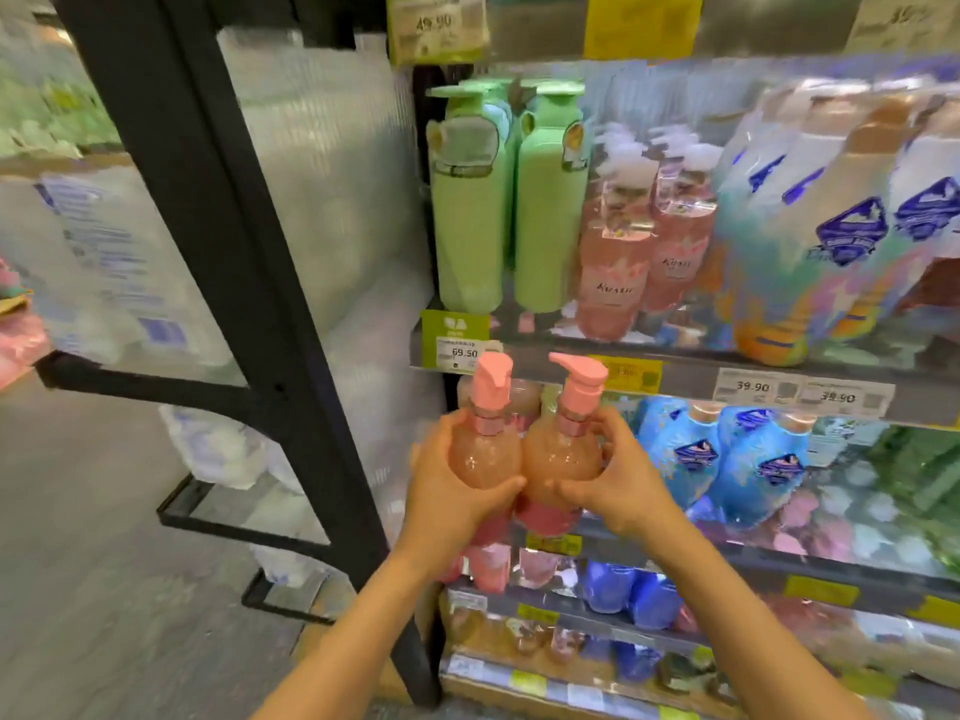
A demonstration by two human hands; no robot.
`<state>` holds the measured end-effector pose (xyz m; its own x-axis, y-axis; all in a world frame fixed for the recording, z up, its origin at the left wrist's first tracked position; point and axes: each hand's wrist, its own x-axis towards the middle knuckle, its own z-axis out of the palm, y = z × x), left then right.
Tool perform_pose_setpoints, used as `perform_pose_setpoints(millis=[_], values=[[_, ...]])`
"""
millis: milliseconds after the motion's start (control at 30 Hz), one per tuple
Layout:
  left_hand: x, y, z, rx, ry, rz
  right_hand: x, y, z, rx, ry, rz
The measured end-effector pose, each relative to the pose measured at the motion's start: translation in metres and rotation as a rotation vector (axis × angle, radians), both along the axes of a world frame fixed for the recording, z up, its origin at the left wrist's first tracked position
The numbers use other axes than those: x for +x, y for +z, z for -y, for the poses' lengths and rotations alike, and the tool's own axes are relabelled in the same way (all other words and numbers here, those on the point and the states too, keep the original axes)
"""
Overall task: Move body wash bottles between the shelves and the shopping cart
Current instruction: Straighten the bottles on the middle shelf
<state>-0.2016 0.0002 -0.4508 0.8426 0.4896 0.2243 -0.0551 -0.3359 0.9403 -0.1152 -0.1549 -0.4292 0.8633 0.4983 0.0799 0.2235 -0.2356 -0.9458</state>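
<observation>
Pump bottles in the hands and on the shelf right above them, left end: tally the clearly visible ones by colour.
Pink-pump bottles, held: 2, one in the left hand at, one in the right hand at.
Green pump bottles, front row: 2, at and.
Total: 4.

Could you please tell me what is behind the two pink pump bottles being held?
Behind the pink pump bottles, held by the left hand and right hand, more pinkish bottles show partly; the rest is covered.

"69.50" on green shelf tag (456, 339), "39.90" on white shelf tags (753, 388), "49.90" on top tag (435, 24)
</observation>
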Motion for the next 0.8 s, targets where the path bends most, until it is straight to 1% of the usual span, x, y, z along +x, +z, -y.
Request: perform_pose_setpoints(millis=[133,200,367,433,533,667,800], values=[[0.037,-0.049,-0.025,-0.038,0.07,0.022,0.02,-0.044,-0.036,0.039,-0.061,0.059],[0.048,-0.067,-0.033,-0.037,0.06,0.023,0.03,-0.064,-0.043,0.037,-0.08,0.076],[0.059,-0.104,-0.046,0.061,0.046,-0.013,0.046,-0.109,-0.051,-0.05,-0.124,0.107],[0.062,-0.115,-0.049,0.072,0.042,-0.039,0.049,-0.125,-0.054,-0.063,-0.126,0.104],[0.076,-0.126,-0.055,0.027,0.069,-0.044,0.056,-0.138,-0.06,-0.072,-0.143,0.138],[0.096,-0.132,-0.064,-0.005,0.109,-0.011,0.064,-0.141,-0.073,-0.067,-0.157,0.184],[0.11,-0.141,-0.07,-0.009,0.104,-0.019,0.069,-0.152,-0.082,-0.053,-0.206,0.15]])
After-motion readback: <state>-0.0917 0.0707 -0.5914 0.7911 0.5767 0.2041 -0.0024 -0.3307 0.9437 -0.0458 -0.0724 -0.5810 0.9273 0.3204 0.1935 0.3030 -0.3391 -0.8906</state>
